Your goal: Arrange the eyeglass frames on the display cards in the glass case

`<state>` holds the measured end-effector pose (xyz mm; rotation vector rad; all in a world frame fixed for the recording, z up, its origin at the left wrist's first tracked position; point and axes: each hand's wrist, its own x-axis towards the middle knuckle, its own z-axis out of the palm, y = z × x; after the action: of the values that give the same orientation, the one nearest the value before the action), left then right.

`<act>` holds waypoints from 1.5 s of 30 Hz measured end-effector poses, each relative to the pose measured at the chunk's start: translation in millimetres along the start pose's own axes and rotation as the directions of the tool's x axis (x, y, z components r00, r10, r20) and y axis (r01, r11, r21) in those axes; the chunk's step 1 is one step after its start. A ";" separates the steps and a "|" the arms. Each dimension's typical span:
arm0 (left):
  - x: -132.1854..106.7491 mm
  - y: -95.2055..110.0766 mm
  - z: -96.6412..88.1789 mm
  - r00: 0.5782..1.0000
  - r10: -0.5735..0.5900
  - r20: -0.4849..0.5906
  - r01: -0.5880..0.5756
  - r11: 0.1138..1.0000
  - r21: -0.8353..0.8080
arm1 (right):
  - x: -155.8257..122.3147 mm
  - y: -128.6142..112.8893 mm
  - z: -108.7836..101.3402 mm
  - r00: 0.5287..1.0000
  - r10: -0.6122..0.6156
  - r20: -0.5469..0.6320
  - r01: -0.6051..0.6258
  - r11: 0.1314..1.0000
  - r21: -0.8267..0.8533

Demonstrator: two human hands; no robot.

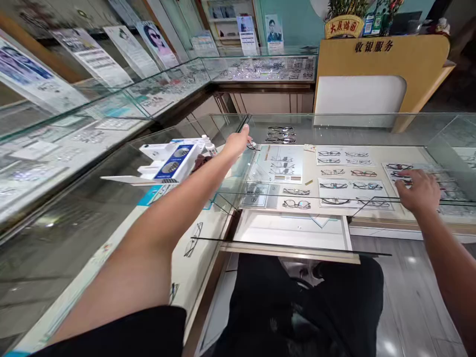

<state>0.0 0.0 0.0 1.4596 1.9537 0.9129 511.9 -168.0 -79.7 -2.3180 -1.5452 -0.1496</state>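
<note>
My left hand reaches forward over the corner of the glass counter. Its fingers are curled, and a small dark-and-clear thing shows beside the fingertips, too small to name. Next to my left forearm lie an opened blue-and-white box and a small white bottle. On the right, my right hand is over the glass top, its fingers apart and nothing in them. Beneath it, inside the case, a tray of eyeglasses is partly hidden by the hand.
Several eyeglasses lie inside the counter on white cards. An open drawer juts out above my lap. Another glass showcase runs along the left and back. The wooden cashier desk stands at the back right.
</note>
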 end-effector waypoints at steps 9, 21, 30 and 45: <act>-171.3 -13.0 -50.3 0.722 -0.005 0.692 0.109 0.988 -0.107 | -3.5 4.4 -2.8 1.000 -0.004 0.003 0.004 1.000 0.013; -164.0 -100.9 71.4 0.787 -0.220 0.576 0.310 0.949 -0.061 | -3.1 7.8 0.5 0.999 -0.026 -0.035 0.027 0.999 0.034; -33.7 -123.9 135.2 0.993 -0.100 0.060 0.107 0.986 -0.132 | -6.1 4.5 -4.7 1.000 -0.025 -0.015 0.025 0.999 0.027; 37.6 -142.7 171.6 0.958 -0.283 -0.042 0.285 0.956 0.062 | -10.7 6.9 -1.8 0.996 -0.006 -0.085 0.013 0.996 0.084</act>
<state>32.3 44.0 -219.6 1.1627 2.1663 0.7518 514.1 -180.3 -82.6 -2.2107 -1.4921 -0.1790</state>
